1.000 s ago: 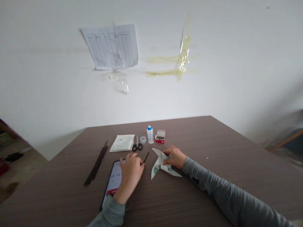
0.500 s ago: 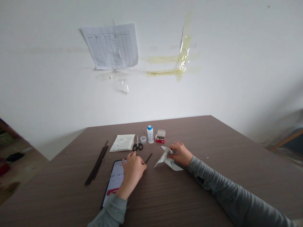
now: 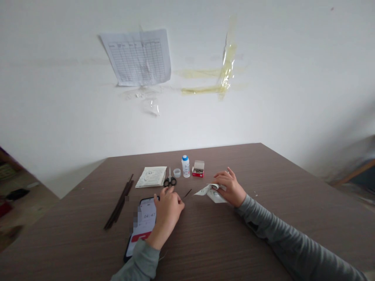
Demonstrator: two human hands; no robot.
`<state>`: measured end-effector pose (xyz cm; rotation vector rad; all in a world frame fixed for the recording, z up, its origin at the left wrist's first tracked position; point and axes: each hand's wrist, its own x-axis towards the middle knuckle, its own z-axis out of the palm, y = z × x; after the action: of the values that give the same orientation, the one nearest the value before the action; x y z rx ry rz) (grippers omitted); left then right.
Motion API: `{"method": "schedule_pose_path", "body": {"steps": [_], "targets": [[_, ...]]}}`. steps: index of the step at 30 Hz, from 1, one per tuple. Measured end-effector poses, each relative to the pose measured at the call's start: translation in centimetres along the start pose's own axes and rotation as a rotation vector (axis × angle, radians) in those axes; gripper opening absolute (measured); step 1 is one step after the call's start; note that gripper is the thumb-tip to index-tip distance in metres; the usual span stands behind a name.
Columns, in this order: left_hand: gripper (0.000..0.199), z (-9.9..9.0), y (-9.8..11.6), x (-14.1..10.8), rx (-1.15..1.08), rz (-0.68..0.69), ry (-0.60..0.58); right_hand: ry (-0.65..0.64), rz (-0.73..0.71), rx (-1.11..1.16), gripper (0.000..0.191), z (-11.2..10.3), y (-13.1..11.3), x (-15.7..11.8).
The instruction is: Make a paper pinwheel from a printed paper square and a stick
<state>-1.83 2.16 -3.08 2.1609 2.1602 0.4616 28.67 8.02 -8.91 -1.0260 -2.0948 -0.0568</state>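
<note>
My left hand (image 3: 170,208) is closed on a thin dark stick (image 3: 188,192), whose far end points up and right past my fingers. Beneath that hand and to its left lies a phone (image 3: 146,222) with a timer on its screen. My right hand (image 3: 231,188) pinches a paper pinwheel (image 3: 217,196) made of printed paper, its corners curled in toward the middle. My fingers cover the right part of the pinwheel. A small gap separates the stick's tip from the paper.
Farther back stand a white bottle with a blue cap (image 3: 185,168), a small clear cup (image 3: 177,173) and an open red box of small metal pieces (image 3: 198,171). Scissors (image 3: 170,180) lie beside a stack of printed paper (image 3: 152,176). Several dark sticks (image 3: 119,205) lie at left.
My right hand has moved slightly right with the pinwheel, which has turned and lies flatter. My left hand has shifted a little right with the stick.
</note>
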Motion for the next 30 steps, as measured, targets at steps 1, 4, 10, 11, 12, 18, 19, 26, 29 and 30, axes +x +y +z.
{"method": "schedule_pose_path", "body": {"steps": [1, 4, 10, 11, 12, 18, 19, 26, 29, 30], "targets": [[0.029, 0.2, 0.0, 0.1, -0.019, 0.013, 0.034, 0.051, -0.04, -0.026, 0.026, -0.2, -0.2, -0.1], [0.028, 0.6, -0.2, 0.3, -0.086, 0.057, 0.12, 0.233, -0.144, -0.119, 0.027, -0.7, -0.8, -0.5], [0.029, 0.9, -1.1, 0.2, -0.206, 0.171, 0.129, 0.288, -0.275, -0.149, 0.029, 0.3, -1.4, -1.5], [0.03, 0.9, -1.2, 0.2, -0.228, 0.195, 0.124, 0.263, -0.273, -0.135, 0.029, 0.8, -1.4, -1.7], [0.03, 1.0, -1.2, 0.1, -0.249, 0.214, 0.121, 0.239, -0.255, -0.12, 0.029, 1.2, -1.4, -2.0], [0.03, 1.3, -1.0, -0.5, -0.295, 0.243, 0.086, 0.119, -0.089, -0.013, 0.027, 3.2, -0.9, -2.9], [0.03, 1.2, -0.9, -0.6, -0.288, 0.256, 0.071, 0.119, -0.079, -0.004, 0.026, 3.3, -0.8, -2.9], [0.032, 1.0, -0.4, -1.5, -0.281, 0.312, 0.064, 0.106, -0.043, 0.013, 0.028, 2.5, -1.6, -2.5], [0.032, 1.2, -0.5, -1.6, -0.287, 0.317, 0.065, 0.108, -0.042, 0.024, 0.029, 2.1, -1.9, -2.4], [0.032, 1.3, -0.5, -1.6, -0.291, 0.317, 0.066, 0.114, -0.043, 0.029, 0.03, 2.1, -2.0, -2.4]]}}
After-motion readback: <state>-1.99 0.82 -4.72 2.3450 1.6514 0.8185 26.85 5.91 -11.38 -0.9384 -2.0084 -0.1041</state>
